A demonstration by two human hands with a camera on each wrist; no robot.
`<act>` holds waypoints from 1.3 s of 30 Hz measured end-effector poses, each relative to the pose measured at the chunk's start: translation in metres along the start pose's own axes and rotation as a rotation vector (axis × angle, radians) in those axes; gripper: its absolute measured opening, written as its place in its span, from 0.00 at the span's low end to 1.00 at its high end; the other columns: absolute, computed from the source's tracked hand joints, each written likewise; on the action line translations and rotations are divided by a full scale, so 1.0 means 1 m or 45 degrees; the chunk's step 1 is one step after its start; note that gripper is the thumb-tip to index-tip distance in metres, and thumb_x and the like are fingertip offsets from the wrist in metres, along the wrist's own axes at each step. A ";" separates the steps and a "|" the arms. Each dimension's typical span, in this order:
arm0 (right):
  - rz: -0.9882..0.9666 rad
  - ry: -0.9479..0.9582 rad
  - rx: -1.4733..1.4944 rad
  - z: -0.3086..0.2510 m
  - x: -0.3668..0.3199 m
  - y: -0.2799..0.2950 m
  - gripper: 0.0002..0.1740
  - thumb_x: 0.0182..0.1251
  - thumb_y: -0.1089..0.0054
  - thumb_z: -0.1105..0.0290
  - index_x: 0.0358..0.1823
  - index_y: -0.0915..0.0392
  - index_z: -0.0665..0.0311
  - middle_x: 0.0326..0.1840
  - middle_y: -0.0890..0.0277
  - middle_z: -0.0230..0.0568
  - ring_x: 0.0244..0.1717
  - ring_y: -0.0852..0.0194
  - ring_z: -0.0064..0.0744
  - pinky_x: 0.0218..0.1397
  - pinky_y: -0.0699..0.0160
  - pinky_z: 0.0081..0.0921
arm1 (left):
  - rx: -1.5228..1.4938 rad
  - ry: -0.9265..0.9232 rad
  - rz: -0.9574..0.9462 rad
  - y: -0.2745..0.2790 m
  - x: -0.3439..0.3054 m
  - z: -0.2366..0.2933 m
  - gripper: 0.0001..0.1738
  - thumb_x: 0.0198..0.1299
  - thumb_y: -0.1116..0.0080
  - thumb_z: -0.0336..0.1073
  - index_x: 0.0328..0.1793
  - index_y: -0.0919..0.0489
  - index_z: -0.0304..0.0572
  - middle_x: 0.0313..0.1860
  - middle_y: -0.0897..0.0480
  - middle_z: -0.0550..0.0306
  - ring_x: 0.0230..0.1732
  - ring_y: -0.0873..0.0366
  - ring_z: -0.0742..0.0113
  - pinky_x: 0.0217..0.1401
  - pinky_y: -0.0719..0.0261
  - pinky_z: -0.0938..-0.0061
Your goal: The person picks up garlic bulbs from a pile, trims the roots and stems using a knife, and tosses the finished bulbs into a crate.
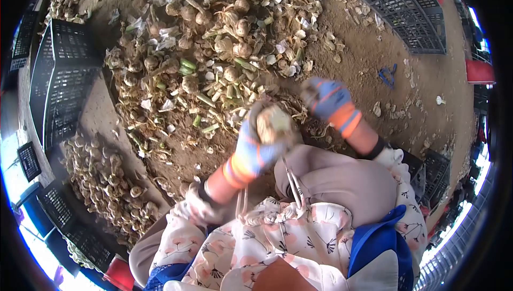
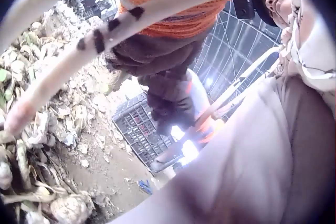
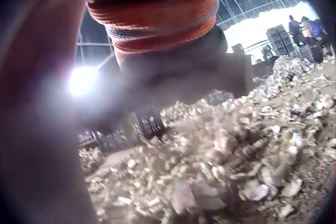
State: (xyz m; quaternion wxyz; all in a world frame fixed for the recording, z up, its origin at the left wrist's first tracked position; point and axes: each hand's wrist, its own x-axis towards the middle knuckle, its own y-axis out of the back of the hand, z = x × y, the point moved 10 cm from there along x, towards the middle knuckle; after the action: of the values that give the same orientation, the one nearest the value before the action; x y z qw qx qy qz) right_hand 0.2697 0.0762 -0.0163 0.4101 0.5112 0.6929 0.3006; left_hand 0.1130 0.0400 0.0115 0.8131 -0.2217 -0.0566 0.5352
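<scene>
My left hand (image 1: 251, 149), in a blue and orange knit glove, grips a pale garlic bulb (image 1: 273, 124) in front of my lap. In the left wrist view the glove's orange cuff and dark palm side show, and the bulb is hidden. To the right, my right hand (image 1: 330, 101), in a matching glove, hovers over the soil at the heap's edge. Motion blurs its fingers, and I cannot tell whether they hold something. Ahead of both hands spreads a heap of garlic bulbs (image 1: 231, 73) mixed with cut stems and papery skins.
A second garlic pile (image 1: 109, 184) lies at the left, beside a black plastic crate (image 1: 69, 77). Another black crate (image 1: 401, 10) stands at the far right. On the soil lies a small blue object (image 1: 387, 76). A red container (image 1: 480, 72) sits at the right edge.
</scene>
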 end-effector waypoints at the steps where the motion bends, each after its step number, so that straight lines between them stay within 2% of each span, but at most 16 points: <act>1: 0.024 -0.294 0.129 0.054 0.002 0.000 0.12 0.51 0.41 0.68 0.37 0.24 0.65 0.36 0.22 0.50 0.35 0.22 0.45 0.40 0.22 0.29 | -0.171 0.061 0.015 -0.006 -0.002 0.017 0.36 0.41 0.31 0.25 0.57 0.38 0.41 0.43 0.24 0.58 0.42 0.26 0.72 0.45 0.24 0.75; 4: 0.374 -0.072 0.613 0.078 -0.020 0.022 0.11 0.52 0.41 0.71 0.38 0.24 0.65 0.29 0.22 0.48 0.29 0.23 0.42 0.38 0.23 0.25 | -0.521 0.048 0.207 0.005 -0.003 0.025 0.37 0.40 0.30 0.25 0.57 0.37 0.39 0.44 0.25 0.59 0.42 0.26 0.71 0.46 0.25 0.74; 7: 0.142 -0.075 0.932 0.016 -0.015 0.031 0.12 0.49 0.39 0.72 0.38 0.24 0.63 0.27 0.23 0.46 0.27 0.25 0.38 0.36 0.24 0.22 | 0.248 -0.254 0.005 0.012 0.014 0.037 0.37 0.39 0.29 0.28 0.58 0.35 0.39 0.43 0.25 0.54 0.38 0.24 0.64 0.43 0.24 0.71; 12: -0.397 0.268 0.150 -0.061 -0.003 0.019 0.15 0.46 0.40 0.70 0.39 0.24 0.60 0.34 0.22 0.46 0.38 0.22 0.42 0.42 0.24 0.30 | 1.654 -0.610 -0.553 -0.037 -0.006 0.022 0.27 0.40 0.40 0.31 0.52 0.28 0.39 0.46 0.26 0.45 0.36 0.22 0.50 0.33 0.21 0.63; 15: -0.549 0.378 -0.205 -0.073 -0.001 -0.005 0.20 0.45 0.44 0.68 0.45 0.25 0.57 0.33 0.22 0.47 0.38 0.24 0.47 0.42 0.26 0.39 | 1.783 -0.759 -0.603 -0.042 -0.018 0.014 0.27 0.42 0.42 0.33 0.53 0.29 0.41 0.48 0.28 0.45 0.39 0.23 0.50 0.35 0.21 0.65; 22: -0.639 0.233 0.157 -0.038 0.000 -0.036 0.18 0.45 0.43 0.66 0.40 0.24 0.63 0.33 0.23 0.55 0.37 0.25 0.52 0.42 0.25 0.37 | 1.937 -0.855 -0.634 -0.039 -0.035 0.034 0.21 0.44 0.45 0.30 0.49 0.27 0.41 0.42 0.26 0.51 0.37 0.22 0.56 0.34 0.21 0.71; 24: -0.626 -0.099 0.023 0.050 -0.009 -0.061 0.18 0.46 0.42 0.65 0.40 0.23 0.63 0.34 0.23 0.55 0.36 0.24 0.51 0.42 0.25 0.33 | 1.923 -0.481 -0.917 0.018 -0.063 0.014 0.15 0.51 0.51 0.34 0.47 0.27 0.45 0.37 0.26 0.56 0.34 0.24 0.61 0.36 0.24 0.72; 26: -0.544 -0.234 0.293 0.074 -0.038 -0.066 0.19 0.48 0.42 0.63 0.42 0.23 0.62 0.34 0.23 0.55 0.36 0.24 0.50 0.42 0.25 0.32 | 2.270 -0.263 -0.693 0.126 -0.099 0.014 0.20 0.46 0.48 0.25 0.50 0.25 0.33 0.46 0.26 0.48 0.44 0.26 0.56 0.42 0.23 0.72; 27: -0.434 -0.367 0.568 0.092 -0.054 -0.069 0.19 0.49 0.42 0.62 0.43 0.22 0.62 0.35 0.23 0.55 0.36 0.23 0.49 0.42 0.25 0.30 | 2.576 0.253 -0.816 0.188 -0.120 0.005 0.21 0.54 0.48 0.31 0.55 0.30 0.36 0.47 0.26 0.49 0.47 0.26 0.56 0.49 0.25 0.72; 29: -0.446 -0.291 0.396 0.102 -0.067 -0.112 0.25 0.50 0.40 0.58 0.50 0.24 0.60 0.39 0.22 0.52 0.41 0.23 0.48 0.45 0.25 0.32 | 2.478 1.236 -0.301 0.320 -0.184 0.016 0.35 0.48 0.39 0.40 0.61 0.35 0.32 0.54 0.28 0.43 0.54 0.28 0.49 0.57 0.28 0.67; 31: -0.408 -0.029 0.229 0.048 -0.064 -0.117 0.29 0.50 0.39 0.56 0.53 0.26 0.61 0.41 0.23 0.52 0.44 0.24 0.50 0.46 0.26 0.34 | 2.369 1.609 -0.054 0.344 -0.202 0.033 0.39 0.45 0.36 0.44 0.62 0.36 0.31 0.57 0.29 0.40 0.58 0.30 0.47 0.59 0.30 0.66; 34: -0.305 0.168 -0.003 0.055 -0.059 -0.165 0.32 0.48 0.37 0.56 0.56 0.30 0.62 0.47 0.25 0.55 0.49 0.27 0.53 0.50 0.28 0.33 | 2.040 1.180 -0.077 0.274 -0.146 0.016 0.41 0.45 0.36 0.48 0.64 0.36 0.37 0.59 0.28 0.40 0.60 0.31 0.49 0.61 0.32 0.66; 35: -0.391 -0.052 0.222 0.078 -0.049 -0.180 0.32 0.49 0.36 0.57 0.56 0.29 0.63 0.48 0.26 0.54 0.50 0.28 0.53 0.52 0.29 0.33 | 1.750 1.130 -0.099 0.240 -0.122 0.002 0.39 0.46 0.37 0.49 0.63 0.34 0.37 0.58 0.27 0.42 0.59 0.30 0.47 0.61 0.32 0.66; 36: -0.473 -0.278 0.451 0.094 -0.046 -0.193 0.32 0.49 0.35 0.58 0.55 0.29 0.64 0.50 0.26 0.53 0.51 0.29 0.53 0.53 0.29 0.32 | 1.668 1.010 -0.088 0.211 -0.098 -0.014 0.38 0.48 0.37 0.50 0.62 0.32 0.35 0.56 0.25 0.43 0.49 0.22 0.52 0.53 0.25 0.68; 38: -0.321 -0.216 0.591 0.040 -0.026 -0.133 0.28 0.49 0.36 0.65 0.53 0.28 0.67 0.48 0.25 0.51 0.49 0.28 0.53 0.53 0.30 0.34 | 0.670 1.080 0.070 0.135 -0.069 -0.045 0.40 0.51 0.35 0.48 0.65 0.37 0.33 0.53 0.23 0.46 0.27 0.20 0.69 0.21 0.25 0.79; 39: -0.178 0.026 0.749 -0.007 -0.017 -0.092 0.28 0.48 0.37 0.68 0.54 0.29 0.67 0.48 0.25 0.51 0.49 0.28 0.53 0.53 0.30 0.35 | 0.343 1.074 0.064 0.099 -0.053 -0.054 0.43 0.50 0.34 0.46 0.67 0.41 0.33 0.52 0.23 0.46 0.26 0.20 0.68 0.17 0.28 0.81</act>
State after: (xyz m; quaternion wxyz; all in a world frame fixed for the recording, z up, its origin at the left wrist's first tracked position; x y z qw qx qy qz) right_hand 0.2239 0.0328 -0.0853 0.2573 0.5559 0.7879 0.0632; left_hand 0.0250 0.0085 -0.0711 0.7734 -0.3140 0.3558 0.4202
